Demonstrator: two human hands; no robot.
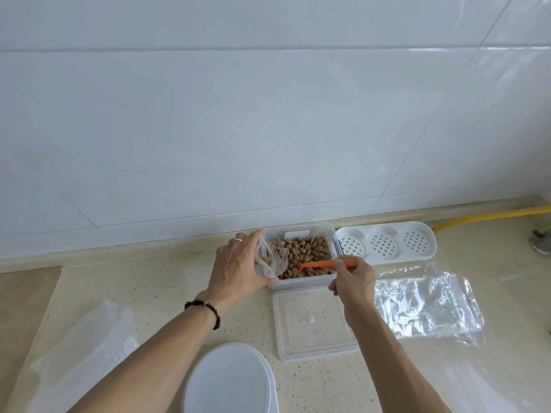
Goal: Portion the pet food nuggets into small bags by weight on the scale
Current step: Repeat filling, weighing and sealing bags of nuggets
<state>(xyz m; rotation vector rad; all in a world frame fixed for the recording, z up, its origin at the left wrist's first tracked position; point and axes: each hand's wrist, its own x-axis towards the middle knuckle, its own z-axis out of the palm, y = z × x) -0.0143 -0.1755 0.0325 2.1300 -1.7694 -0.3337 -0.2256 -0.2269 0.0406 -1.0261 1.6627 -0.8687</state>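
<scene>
A clear rectangular tub [299, 284] full of brown nuggets [310, 248] stands against the wall. My left hand [238, 268] holds a small clear zip bag [269, 260] open at the tub's left edge; a few nuggets lie inside it. My right hand [353, 278] pinches the handle of an orange scoop [325, 264], whose bowl rests in the nuggets near the bag's mouth. A round white scale [229, 380] sits at the front, between my forearms.
The tub's clear lid [313, 323] lies upside down just in front of it. Clear plastic bags [426, 305] are spread to the right, more plastic [77, 353] at the left. A white perforated tray [384, 242] and a yellow hose [489, 216] lie by the wall.
</scene>
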